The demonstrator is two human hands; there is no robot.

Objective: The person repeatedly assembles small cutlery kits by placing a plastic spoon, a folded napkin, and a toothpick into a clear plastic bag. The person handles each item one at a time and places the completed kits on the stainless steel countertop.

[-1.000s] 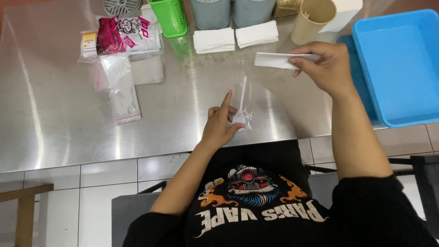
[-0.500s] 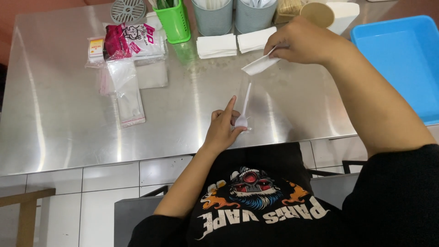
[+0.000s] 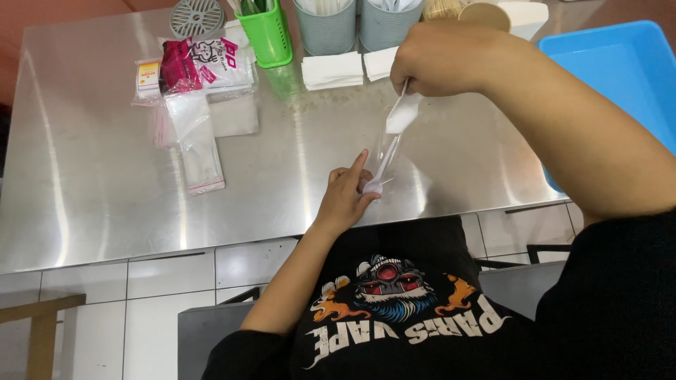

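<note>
My left hand [image 3: 346, 198] pinches the bottom of a narrow clear plastic sleeve [image 3: 382, 163] near the front edge of the steel table [image 3: 91, 176], index finger raised. A plastic spoon seems to lie inside the sleeve. My right hand [image 3: 440, 58] is above it, closed on a folded white napkin [image 3: 403, 112] whose lower end points down into the sleeve's open top.
At the back stand a green cup [image 3: 268, 34], two grey cups [image 3: 325, 28], and stacks of white napkins [image 3: 332, 70]. Clear sleeves [image 3: 199, 144] and coloured packets [image 3: 193, 65] lie at left. A blue tray [image 3: 620, 70] sits at right.
My right hand has carried the folded napkin from the right side over to above the sleeve and tilted it downward into the opening. My left hand has kept hold of the sleeve.
</note>
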